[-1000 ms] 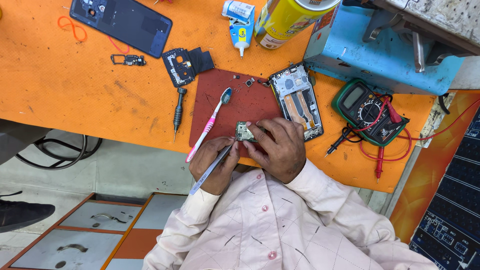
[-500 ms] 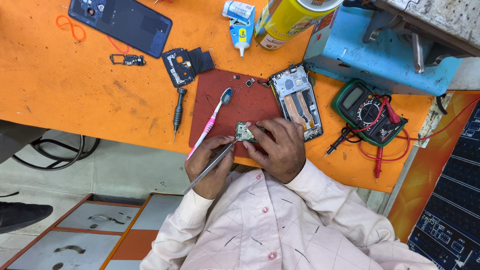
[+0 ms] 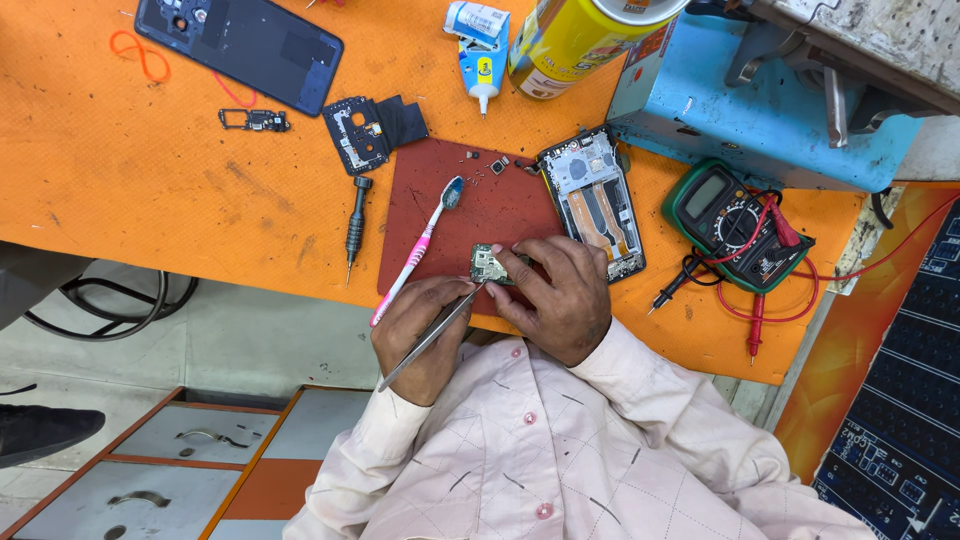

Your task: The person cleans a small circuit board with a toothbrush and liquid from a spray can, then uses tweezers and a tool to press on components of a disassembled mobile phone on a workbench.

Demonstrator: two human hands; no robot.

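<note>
On the orange table (image 3: 150,190), a dark red mat (image 3: 500,210) near the front edge carries a small circuit board (image 3: 489,265), greenish-grey with metal shielding and an irregular outline, lying between a pink toothbrush (image 3: 415,250) and an opened phone frame (image 3: 592,200). The left hand (image 3: 560,300) pinches the board's edge with its fingertips. The right hand (image 3: 420,325) grips slim metal tweezers (image 3: 430,338), their tip touching the board.
</note>
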